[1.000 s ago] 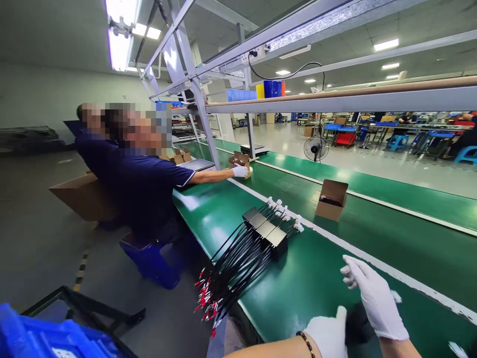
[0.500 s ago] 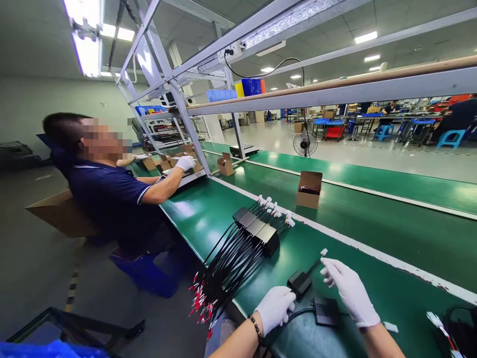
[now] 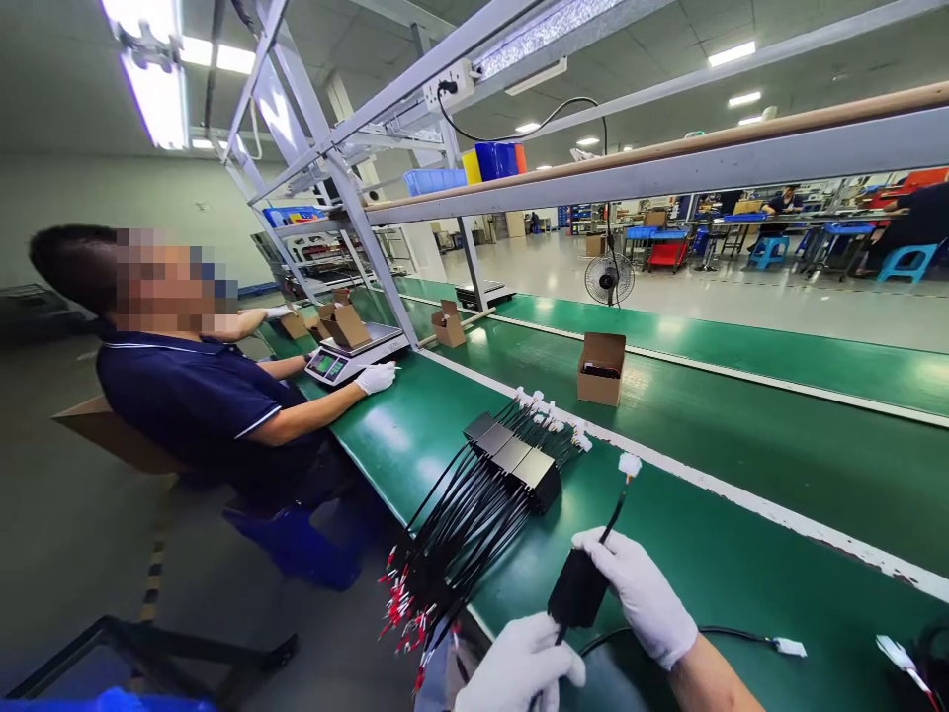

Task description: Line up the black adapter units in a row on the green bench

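While a black adapter box (image 3: 579, 587) is gripped in the right hand (image 3: 644, 596), low and right of centre in the frame, the gloved fingers are curled over its upper end, and its short lead rises up and to the right to a white connector (image 3: 630, 463) held clear of the belt. Below it, at the bottom edge, the left hand (image 3: 520, 667) is closed loosely around the black cable that hangs from the box's lower end; both hands are covered by white gloves. Just right of the right wrist, a second black cable with a white plug (image 3: 789, 647) is laid flat on the green conveyor belt (image 3: 741, 554).

Up and to the left of the hands, a row of identical black adapter boxes (image 3: 511, 457) is lined up on the belt, with their white connectors fanned toward the centre of the frame and their long black leads with red-tipped terminals (image 3: 406, 603) draped over the near edge of the belt. Further back, at centre, an open cardboard box (image 3: 600, 367) is stood on the belt. At left, a seated co-worker in a dark blue shirt (image 3: 197, 400) is seen, one white-gloved hand (image 3: 376, 377) rested beside a weighing scale (image 3: 354, 351), on which a small carton is carried.
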Demonstrator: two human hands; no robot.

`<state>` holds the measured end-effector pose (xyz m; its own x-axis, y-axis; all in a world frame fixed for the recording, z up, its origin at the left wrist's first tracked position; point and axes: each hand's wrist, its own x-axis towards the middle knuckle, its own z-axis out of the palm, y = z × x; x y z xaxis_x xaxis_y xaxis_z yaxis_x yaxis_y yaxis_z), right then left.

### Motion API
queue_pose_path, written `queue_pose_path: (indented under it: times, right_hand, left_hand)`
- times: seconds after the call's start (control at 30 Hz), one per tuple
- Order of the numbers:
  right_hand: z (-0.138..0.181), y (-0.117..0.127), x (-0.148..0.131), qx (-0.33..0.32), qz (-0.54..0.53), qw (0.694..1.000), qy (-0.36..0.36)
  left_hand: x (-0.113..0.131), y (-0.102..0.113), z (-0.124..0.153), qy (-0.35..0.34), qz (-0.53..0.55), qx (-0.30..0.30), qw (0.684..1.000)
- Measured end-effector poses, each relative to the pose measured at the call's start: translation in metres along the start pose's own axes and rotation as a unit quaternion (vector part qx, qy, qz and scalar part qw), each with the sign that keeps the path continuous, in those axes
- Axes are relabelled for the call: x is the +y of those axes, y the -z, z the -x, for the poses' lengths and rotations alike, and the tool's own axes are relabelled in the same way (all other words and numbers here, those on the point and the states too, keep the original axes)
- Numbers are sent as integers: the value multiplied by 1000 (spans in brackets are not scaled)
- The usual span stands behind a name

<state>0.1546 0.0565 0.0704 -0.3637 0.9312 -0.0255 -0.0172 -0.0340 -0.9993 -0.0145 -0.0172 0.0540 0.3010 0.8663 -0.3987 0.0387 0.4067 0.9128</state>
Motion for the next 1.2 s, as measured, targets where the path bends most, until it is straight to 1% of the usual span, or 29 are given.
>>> queue_pose_path:
  times: [0.03, 0.07, 0.1, 0.13, 0.17, 0.2, 0.27, 0.33, 0.4, 0.43, 0.5, 0.57, 0.6, 0.67, 0.7, 0.73, 0.77, 0.8, 0.9, 0.97, 1.0, 1.07, 1.13, 1.2]
  right_hand:
    - [-1, -3, -3, -18, -34, 999, 19]
    - [-2, -5, -5, -37, -75, 996, 36]
    - [-4, -7, -4, -50, -116, 991, 53]
    - [-5, -10, -2, -53, -156, 984, 65]
    - [-5, -11, 1, -47, -192, 978, 65]
    - [-6, -13, 4, -34, -223, 973, 50]
    - [-5, -16, 10, -3, -274, 962, -1]
    - [-3, -17, 13, 10, -308, 950, -45]
    - [-1, -18, 12, 12, -319, 945, -63]
    - [0, -18, 10, 12, -319, 945, -67]
    - [1, -19, 6, 13, -319, 945, -68]
    - [2, -20, 3, 13, -335, 940, -65]
    - [2, -20, 2, 14, -348, 935, -67]
    - [4, -21, 1, 13, -371, 925, -76]
    - [5, -21, 1, 8, -379, 922, -81]
    - [6, -21, 1, 2, -385, 919, -83]
    - [7, -21, 0, -9, -389, 918, -80]
    - [7, -20, 0, -18, -393, 917, -73]
    - [8, -19, 1, -20, -396, 917, -50]
    - [7, -19, 1, -9, -394, 918, -52]
    - [7, -19, 1, -4, -394, 917, -56]
    - [8, -20, 1, 0, -394, 917, -66]
    - [9, -22, -1, -6, -393, 917, -70]
    - [12, -24, -2, -14, -395, 916, -70]
  left_hand:
    - [1, 0, 2, 12, 83, -49, 995]
    - [3, 1, 3, 11, 158, -85, 984]
    - [6, 2, 4, 0, 212, -104, 972]
    - [9, 3, 5, -12, 242, -106, 965]
    - [13, 4, 6, -23, 247, -99, 964]
    - [17, 4, 7, -31, 235, -86, 968]
    - [23, 5, 9, -35, 181, -40, 982]
    - [23, 4, 11, -19, 118, 14, 993]
    - [18, 3, 13, 4, 70, 65, 995]
    - [15, 2, 14, 15, 55, 80, 995]
    - [8, 0, 14, 27, 49, 92, 994]
    - [6, -2, 15, 15, 93, 87, 992]
    - [6, -3, 15, 11, 132, 70, 989]
    - [9, -6, 14, 19, 210, 7, 978]
    - [10, -7, 13, 27, 230, -27, 972]
    - [10, -8, 12, 30, 233, -55, 970]
    - [10, -9, 11, 25, 223, -69, 972]
    - [8, -10, 9, 11, 209, -63, 976]
    - [-1, -11, 7, -35, 176, 6, 984]
    - [-6, -11, 7, -38, 154, 32, 987]
    - [-7, -10, 7, -31, 143, 32, 989]
    - [-6, -9, 7, -16, 136, 13, 991]
    - [-4, -9, 7, -13, 139, -21, 990]
    - [-2, -8, 8, -29, 141, -54, 988]
